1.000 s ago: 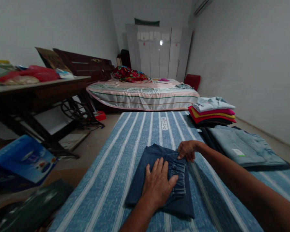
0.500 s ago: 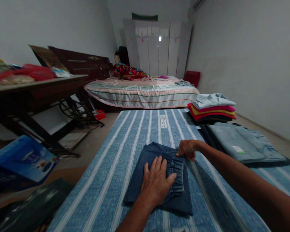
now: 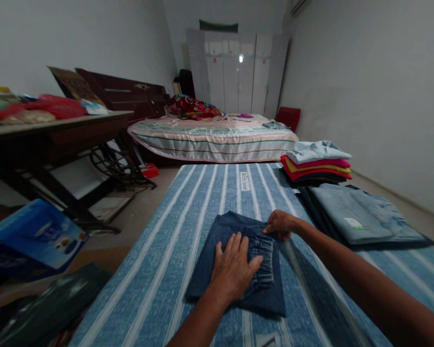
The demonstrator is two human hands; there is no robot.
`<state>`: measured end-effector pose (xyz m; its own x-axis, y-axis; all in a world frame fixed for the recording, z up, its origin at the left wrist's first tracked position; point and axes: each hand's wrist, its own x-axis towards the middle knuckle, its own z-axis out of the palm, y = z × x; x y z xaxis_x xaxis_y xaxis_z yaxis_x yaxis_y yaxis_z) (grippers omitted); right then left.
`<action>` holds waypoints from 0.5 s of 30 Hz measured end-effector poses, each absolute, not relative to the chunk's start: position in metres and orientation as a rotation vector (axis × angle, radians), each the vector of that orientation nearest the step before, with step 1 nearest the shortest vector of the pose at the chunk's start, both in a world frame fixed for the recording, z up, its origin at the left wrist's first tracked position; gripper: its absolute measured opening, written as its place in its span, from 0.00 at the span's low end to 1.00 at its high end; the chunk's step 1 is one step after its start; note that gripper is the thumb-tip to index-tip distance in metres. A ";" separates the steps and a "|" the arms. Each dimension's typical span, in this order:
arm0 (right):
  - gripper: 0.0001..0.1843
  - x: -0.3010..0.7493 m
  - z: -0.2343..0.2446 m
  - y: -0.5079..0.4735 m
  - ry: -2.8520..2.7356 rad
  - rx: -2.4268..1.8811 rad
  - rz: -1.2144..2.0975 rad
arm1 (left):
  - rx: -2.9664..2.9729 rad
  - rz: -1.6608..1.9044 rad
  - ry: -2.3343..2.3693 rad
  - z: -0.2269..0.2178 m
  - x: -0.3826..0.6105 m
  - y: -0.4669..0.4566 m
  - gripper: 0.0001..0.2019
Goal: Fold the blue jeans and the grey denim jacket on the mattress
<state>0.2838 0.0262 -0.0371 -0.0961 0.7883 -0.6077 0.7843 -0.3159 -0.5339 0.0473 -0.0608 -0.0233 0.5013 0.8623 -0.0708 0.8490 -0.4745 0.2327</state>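
Observation:
A folded pair of dark blue jeans lies on the blue-and-white striped mattress in front of me. My left hand rests flat on the jeans, fingers stretched out, beside the gathered waistband. My right hand has its fingers curled and pinches the far right corner of the jeans at the waistband.
Folded light denim garments and a stack of coloured folded clothes lie on the right. A dark wooden table stands at the left, with a blue box below it. A bed and white wardrobe are behind.
Both hands have stayed on the jeans. The view has shifted slightly; my left hand has slid a little toward me on the cloth.

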 end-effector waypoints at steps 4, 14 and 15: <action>0.20 0.285 -0.043 0.024 -1.758 -2.091 1.357 | 2.505 0.063 1.471 -0.022 0.048 -0.061 0.34; 0.13 0.287 -0.059 0.015 -1.763 -2.040 1.076 | 2.522 0.089 1.463 -0.025 0.047 -0.061 0.34; 0.13 0.286 -0.060 0.014 -1.767 -2.052 1.040 | 2.523 0.093 1.463 -0.025 0.047 -0.061 0.34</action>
<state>0.2863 0.0137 -0.0600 0.0152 0.9349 -0.3545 0.7638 -0.2397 -0.5993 0.0472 -0.0605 -0.0249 0.5016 0.8633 -0.0565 0.8490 -0.4787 0.2236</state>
